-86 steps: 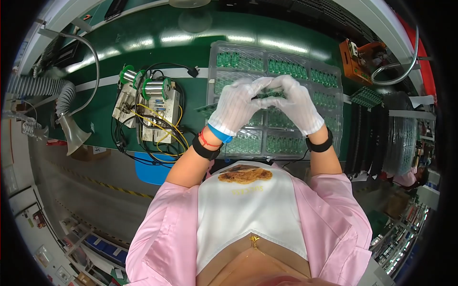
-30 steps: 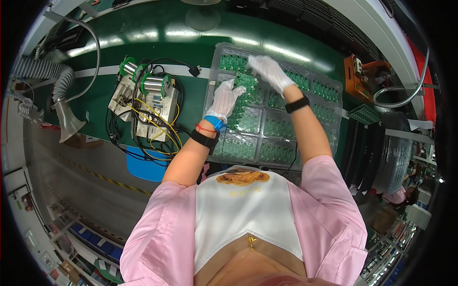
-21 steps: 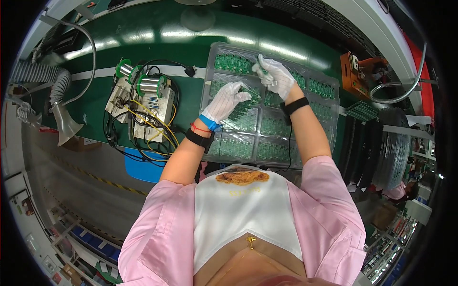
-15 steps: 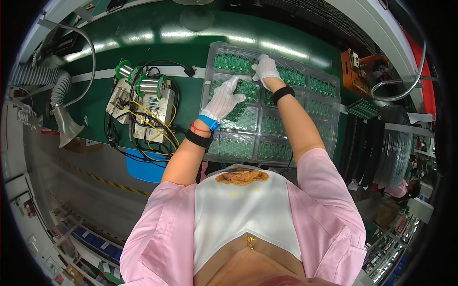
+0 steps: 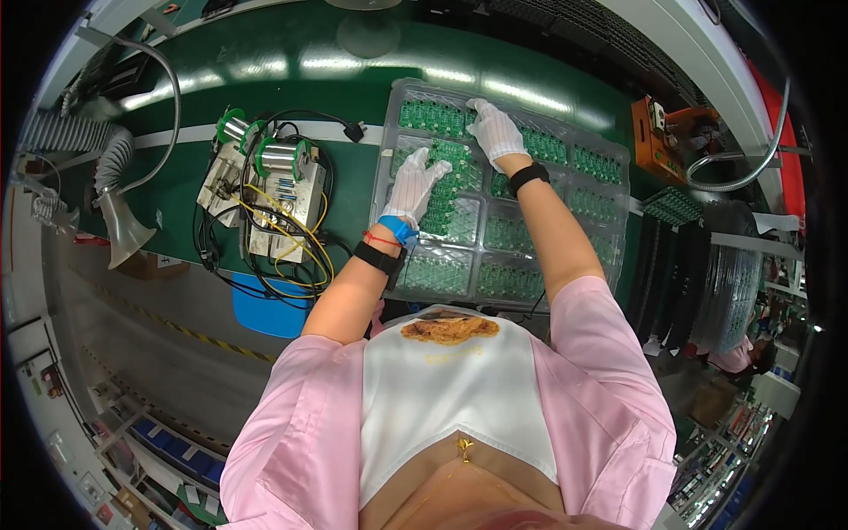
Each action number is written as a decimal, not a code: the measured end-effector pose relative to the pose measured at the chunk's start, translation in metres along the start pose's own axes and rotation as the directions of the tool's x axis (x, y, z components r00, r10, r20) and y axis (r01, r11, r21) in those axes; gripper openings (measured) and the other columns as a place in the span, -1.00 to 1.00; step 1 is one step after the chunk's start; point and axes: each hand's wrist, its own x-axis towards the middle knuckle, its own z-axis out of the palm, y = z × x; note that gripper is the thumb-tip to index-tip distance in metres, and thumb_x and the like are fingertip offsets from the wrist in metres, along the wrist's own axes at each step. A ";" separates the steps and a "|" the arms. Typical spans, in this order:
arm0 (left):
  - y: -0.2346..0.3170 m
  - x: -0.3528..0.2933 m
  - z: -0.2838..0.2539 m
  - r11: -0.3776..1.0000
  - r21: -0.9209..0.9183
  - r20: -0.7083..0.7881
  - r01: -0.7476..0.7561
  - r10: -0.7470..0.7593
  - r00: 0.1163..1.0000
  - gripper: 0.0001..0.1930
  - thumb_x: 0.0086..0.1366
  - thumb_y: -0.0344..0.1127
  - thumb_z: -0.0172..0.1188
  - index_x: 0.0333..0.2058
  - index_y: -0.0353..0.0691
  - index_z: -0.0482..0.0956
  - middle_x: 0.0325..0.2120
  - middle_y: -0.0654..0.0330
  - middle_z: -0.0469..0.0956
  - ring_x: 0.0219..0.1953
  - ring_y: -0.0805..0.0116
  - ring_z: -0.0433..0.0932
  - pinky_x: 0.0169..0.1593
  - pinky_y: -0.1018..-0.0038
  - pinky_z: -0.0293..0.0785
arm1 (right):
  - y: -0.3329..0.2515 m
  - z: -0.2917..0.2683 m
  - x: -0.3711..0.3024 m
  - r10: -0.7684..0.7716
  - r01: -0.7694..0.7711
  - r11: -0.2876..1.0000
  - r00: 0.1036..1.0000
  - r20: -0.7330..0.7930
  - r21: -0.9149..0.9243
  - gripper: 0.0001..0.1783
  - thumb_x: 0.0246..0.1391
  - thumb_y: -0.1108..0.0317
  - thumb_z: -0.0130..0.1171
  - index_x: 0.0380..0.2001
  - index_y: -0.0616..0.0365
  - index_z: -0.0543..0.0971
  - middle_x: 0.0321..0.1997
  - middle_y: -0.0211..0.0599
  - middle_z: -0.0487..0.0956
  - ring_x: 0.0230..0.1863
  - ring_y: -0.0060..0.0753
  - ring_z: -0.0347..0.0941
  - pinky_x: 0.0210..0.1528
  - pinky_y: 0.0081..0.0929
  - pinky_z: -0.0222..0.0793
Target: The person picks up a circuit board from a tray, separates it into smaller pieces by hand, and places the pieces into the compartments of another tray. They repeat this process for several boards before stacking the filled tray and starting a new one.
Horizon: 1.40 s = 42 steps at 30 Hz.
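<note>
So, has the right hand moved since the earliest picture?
Yes: judged against the clear compartmented tray, the right hand has shifted leftward and toward the tray's far edge.

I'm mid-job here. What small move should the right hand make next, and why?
I'd probably draw the right hand toward the green circuit board panel: the left hand is right at that panel, while the right hand is at the far row of the tray. I can't tell whether it holds a piece.
</note>
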 end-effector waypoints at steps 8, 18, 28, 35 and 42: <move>0.020 -0.004 -0.014 0.932 0.327 0.057 -0.155 0.145 0.988 -0.54 0.15 -0.18 0.23 -0.12 -0.46 0.44 -0.16 -0.10 0.49 -0.11 0.12 0.46 -0.04 0.34 0.34 | -0.034 -0.041 -0.027 0.018 -0.073 0.945 0.985 0.171 0.320 -0.61 0.03 0.22 0.19 -0.10 0.17 0.49 -0.15 -0.05 0.56 -0.07 -0.04 0.47 -0.02 -0.31 0.40; 0.071 -0.012 -0.038 0.951 0.167 0.445 -0.262 0.164 0.880 -0.72 0.18 -0.26 0.14 -0.18 -0.30 0.51 -0.19 -0.09 0.49 -0.14 0.02 0.47 -0.11 0.30 0.42 | -0.010 -0.050 -0.050 -0.071 -0.565 0.182 0.809 0.583 0.805 -0.71 0.16 0.20 0.09 -0.32 0.27 0.52 -0.62 -0.44 0.39 -0.64 -0.56 0.31 -0.63 -0.50 0.28; 0.041 -0.021 -0.031 0.915 0.358 -0.005 -0.184 0.199 0.980 -0.61 0.10 -0.27 0.28 -0.16 -0.37 0.44 -0.31 -0.05 0.49 -0.22 0.12 0.48 -0.10 0.36 0.38 | 0.022 0.026 0.009 0.141 -0.206 0.960 0.942 -0.305 -0.191 -0.69 0.03 0.20 0.17 -0.38 0.29 0.56 -0.48 0.03 0.59 -0.43 -0.08 0.58 -0.36 -0.23 0.48; 0.021 -0.019 -0.064 0.931 0.286 -0.056 -0.228 0.254 0.966 -0.60 0.08 -0.31 0.30 -0.15 -0.38 0.45 -0.34 -0.06 0.50 -0.24 0.07 0.51 -0.18 0.36 0.45 | 0.015 -0.005 0.023 0.451 -0.466 0.885 0.854 0.259 -0.006 -0.60 -0.05 0.08 0.25 -0.47 0.30 0.61 -0.29 0.06 0.60 -0.19 0.00 0.55 -0.20 -0.21 0.48; 0.048 -0.036 -0.067 0.812 0.445 -0.108 -0.377 0.467 0.878 -0.70 0.09 -0.30 0.27 -0.23 -0.34 0.51 -0.44 -0.04 0.50 -0.37 0.01 0.50 -0.27 0.29 0.47 | -0.024 -0.027 -0.008 0.454 -0.427 0.872 0.889 0.067 -0.239 -0.56 -0.02 -0.01 0.20 -0.33 0.20 0.62 -0.17 0.08 0.57 -0.10 0.02 0.51 -0.12 -0.20 0.45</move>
